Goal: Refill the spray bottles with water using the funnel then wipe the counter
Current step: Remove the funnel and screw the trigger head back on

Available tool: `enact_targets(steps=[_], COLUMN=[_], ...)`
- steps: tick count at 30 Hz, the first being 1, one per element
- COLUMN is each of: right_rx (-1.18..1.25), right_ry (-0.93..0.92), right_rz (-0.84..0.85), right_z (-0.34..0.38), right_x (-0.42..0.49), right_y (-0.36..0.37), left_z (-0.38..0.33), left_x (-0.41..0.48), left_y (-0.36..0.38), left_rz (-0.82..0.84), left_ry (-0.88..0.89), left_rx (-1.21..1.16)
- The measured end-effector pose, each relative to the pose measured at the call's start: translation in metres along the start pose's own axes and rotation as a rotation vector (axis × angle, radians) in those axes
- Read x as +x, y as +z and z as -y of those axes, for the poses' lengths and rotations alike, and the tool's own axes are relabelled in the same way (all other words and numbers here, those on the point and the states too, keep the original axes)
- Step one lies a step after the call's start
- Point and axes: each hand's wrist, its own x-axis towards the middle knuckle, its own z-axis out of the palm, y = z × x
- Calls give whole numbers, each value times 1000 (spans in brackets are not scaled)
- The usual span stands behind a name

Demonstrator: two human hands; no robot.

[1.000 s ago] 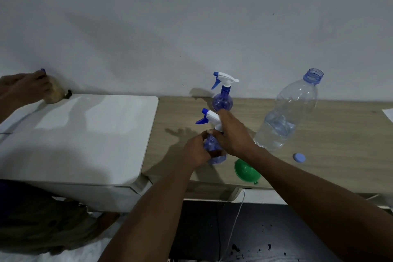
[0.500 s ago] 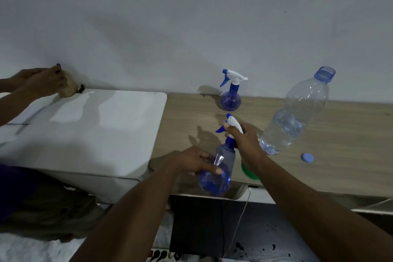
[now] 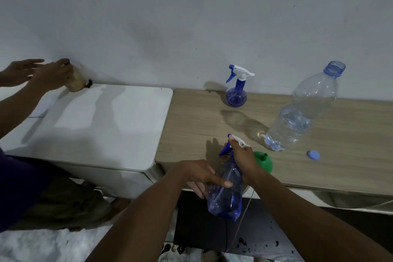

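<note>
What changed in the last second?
The near spray bottle was lifted off the counter toward the person; the right hand grips its spray head, the left hand holds its body. The far spray bottle, water bottle, cap and funnel stayed put.

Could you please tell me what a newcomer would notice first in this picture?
The eye goes first to the blue spray bottle held off the front edge of the wooden counter, the left hand round its body and the right hand gripping its neck. Next comes the big clear water bottle standing uncapped on the right of the counter, its blue cap lying beside it, and the green funnel mouth-down behind the right hand.
</note>
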Motion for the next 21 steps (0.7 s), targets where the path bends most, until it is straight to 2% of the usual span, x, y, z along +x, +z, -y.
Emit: enact_targets(steps=[5, 17, 21], right_rx=[-66, -87, -138], right_ry=[-25, 58, 22], right_rz=[-8, 84, 13], right_z=[-5, -16, -19], right_x=[0, -16, -16], right_y=[-3, 4, 6], left_z=[-1, 5, 6], left_x=[2, -1, 0], left_y=[5, 11, 13], left_rz=[24, 177, 182], left_ry=[-1, -93, -95], left_rx=[7, 29, 35])
